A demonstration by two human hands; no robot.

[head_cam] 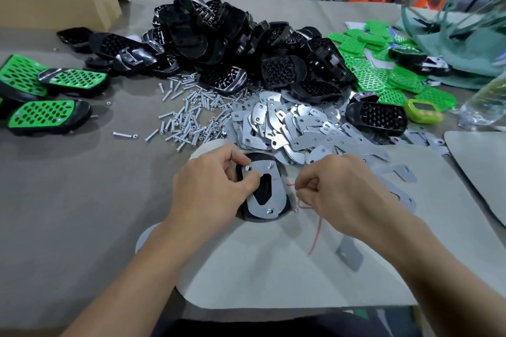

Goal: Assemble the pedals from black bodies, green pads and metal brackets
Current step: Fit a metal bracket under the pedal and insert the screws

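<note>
A pedal (262,201) lies face down near the table's front, its black body under a metal bracket (267,172) with three screw ends poking through. My left hand (210,189) grips the pedal's left edge, thumb pressed on the bracket. My right hand (342,189) hovers just right of the pedal with its fingers curled; whether they pinch a small part is hidden. A loose nut (295,210) lies by the pedal's lower right corner. Behind sit heaps of black bodies (232,44), metal brackets (290,126), screws (191,115) and green pads (383,76).
Three assembled green-and-black pedals (49,115) lie at the far left. A cardboard box (54,0) stands at the back left. A green timer (423,112) and a clear plastic bag (484,107) sit at the right. A red string (315,232) lies on the grey mat (273,268).
</note>
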